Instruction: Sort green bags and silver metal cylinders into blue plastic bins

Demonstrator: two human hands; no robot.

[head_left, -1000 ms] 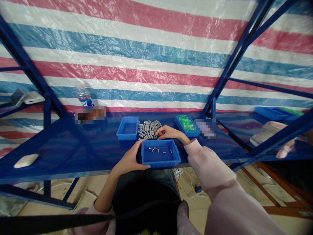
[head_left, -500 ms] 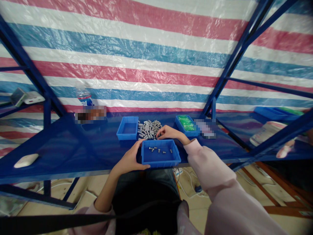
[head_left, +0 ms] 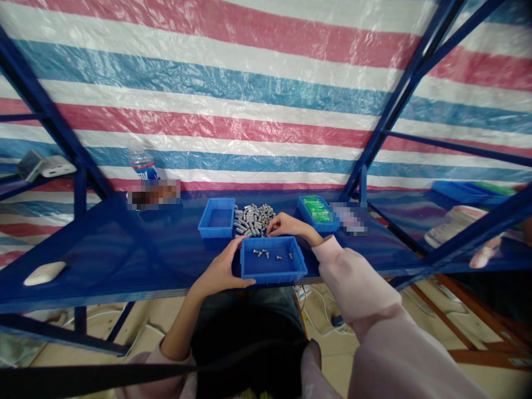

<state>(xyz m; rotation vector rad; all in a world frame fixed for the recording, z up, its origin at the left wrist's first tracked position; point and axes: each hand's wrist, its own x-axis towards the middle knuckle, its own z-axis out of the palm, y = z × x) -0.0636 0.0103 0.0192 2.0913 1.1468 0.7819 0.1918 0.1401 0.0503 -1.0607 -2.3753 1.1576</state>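
Note:
A blue plastic bin (head_left: 274, 274) stands at the table's front edge with several small screws (head_left: 267, 255) scattered on its floor. My left hand (head_left: 222, 269) grips its left end, thumb at the near corner and fingers at the far one. Just beyond the bin, my right hand (head_left: 285, 224) is at the right side of a pile of small metal cylinders and screws (head_left: 251, 220). Its fingertips are pinched together, and whatever may be between them is hidden.
Left of the pile is a second blue bin (head_left: 216, 224). A bin with green packets (head_left: 318, 210) stands to the right. A bottle (head_left: 143, 163) is at the back left, a white mouse-shaped object (head_left: 45, 273) at the front left. Blue frame posts (head_left: 363, 185) rise behind.
One screw in the front bin has shifted slightly left. My right hand has barely moved at the pile, and my left hand keeps its grip.

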